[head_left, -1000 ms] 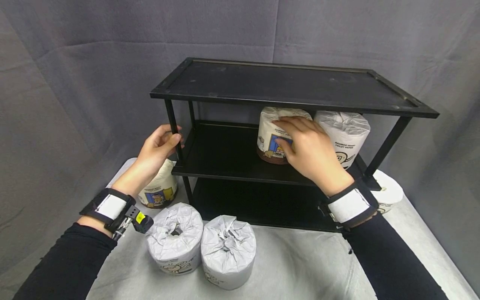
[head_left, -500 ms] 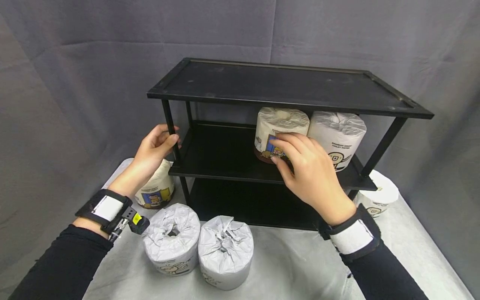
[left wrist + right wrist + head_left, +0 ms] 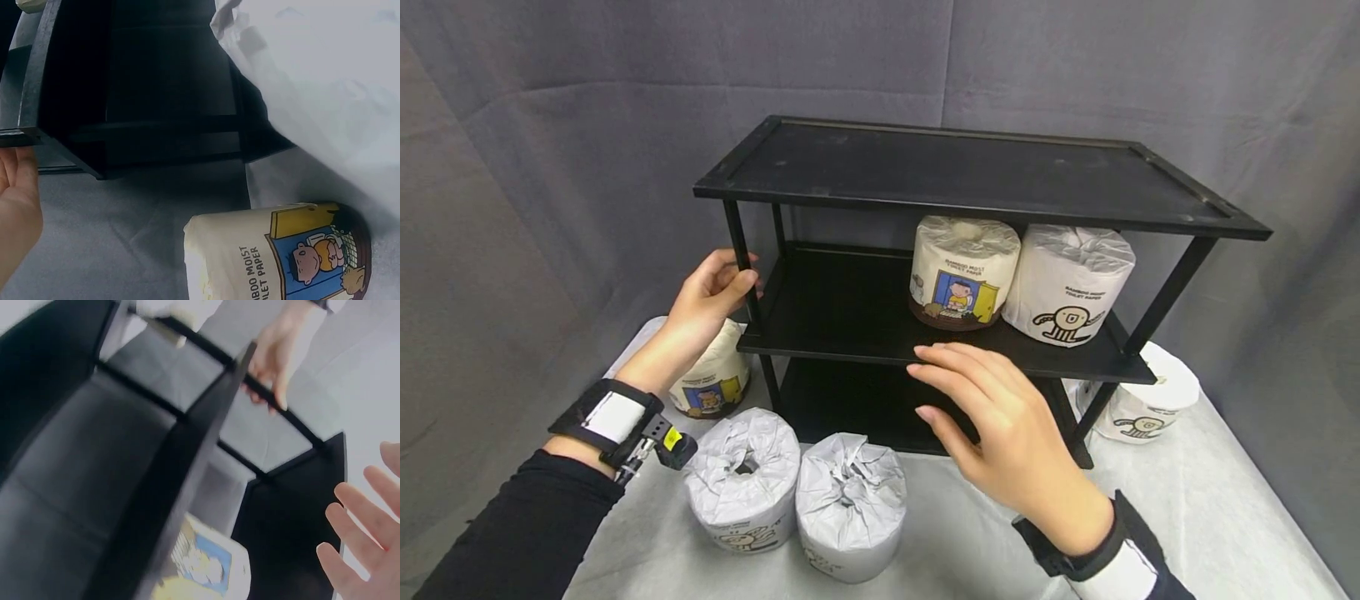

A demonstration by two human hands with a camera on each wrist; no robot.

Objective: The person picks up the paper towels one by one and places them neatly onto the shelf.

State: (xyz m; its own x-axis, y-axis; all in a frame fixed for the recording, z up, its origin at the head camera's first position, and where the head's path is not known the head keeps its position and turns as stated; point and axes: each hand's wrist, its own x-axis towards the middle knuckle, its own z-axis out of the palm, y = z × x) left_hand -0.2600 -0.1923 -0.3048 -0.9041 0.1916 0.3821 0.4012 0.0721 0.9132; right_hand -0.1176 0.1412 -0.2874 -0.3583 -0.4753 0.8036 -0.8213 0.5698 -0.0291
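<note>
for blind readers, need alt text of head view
A person's left hand grips a post of a black shelf while the right hand hovers empty in front. A cream roll and a white roll of toilet paper stand on the middle tier, other rolls nearby.

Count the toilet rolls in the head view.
6 visible: a cream roll and a white roll on the middle shelf, two white rolls in front of the rack, one beside its left end, one beside its right. More may be hidden.
</note>
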